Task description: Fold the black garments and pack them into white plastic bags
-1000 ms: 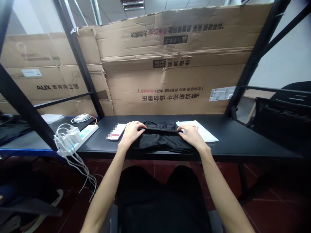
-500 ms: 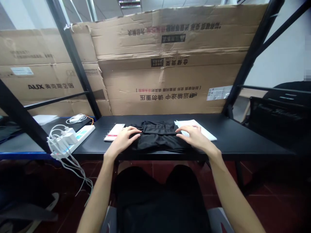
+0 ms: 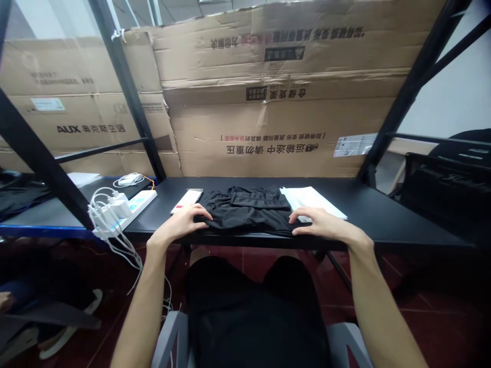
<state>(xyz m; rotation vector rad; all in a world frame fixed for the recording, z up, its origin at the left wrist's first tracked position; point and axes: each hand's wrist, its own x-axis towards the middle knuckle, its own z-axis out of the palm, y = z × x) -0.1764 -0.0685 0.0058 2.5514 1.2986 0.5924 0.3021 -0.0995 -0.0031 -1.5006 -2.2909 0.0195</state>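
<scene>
A folded black cloth (image 3: 253, 212), creased and soft, lies along the front of the black table, with a narrower folded band across its upper part. At its near left corner, my left hand (image 3: 184, 222) has thumb and fingers curled round the edge of the fabric. My right hand (image 3: 324, 223) takes the near right corner in the same way, thumb nearest me and fingers on top. Just beyond the left hand lies a white phone-like slab (image 3: 187, 200) with a red mark. White sheets (image 3: 314, 200) lie behind the right hand, partly covered by it.
A white power strip (image 3: 141, 207) with plugged-in chargers and hanging cables is at the table's left end. Cardboard sheets (image 3: 268, 122) form a wall behind the black table (image 3: 391, 220). Dark metal posts (image 3: 130, 87) rise at both sides. A black chair (image 3: 441, 184) stands at right.
Both hands have moved apart and towards me, from the cloth's upper folded band to its near left and right corners. The view has shifted slightly.
</scene>
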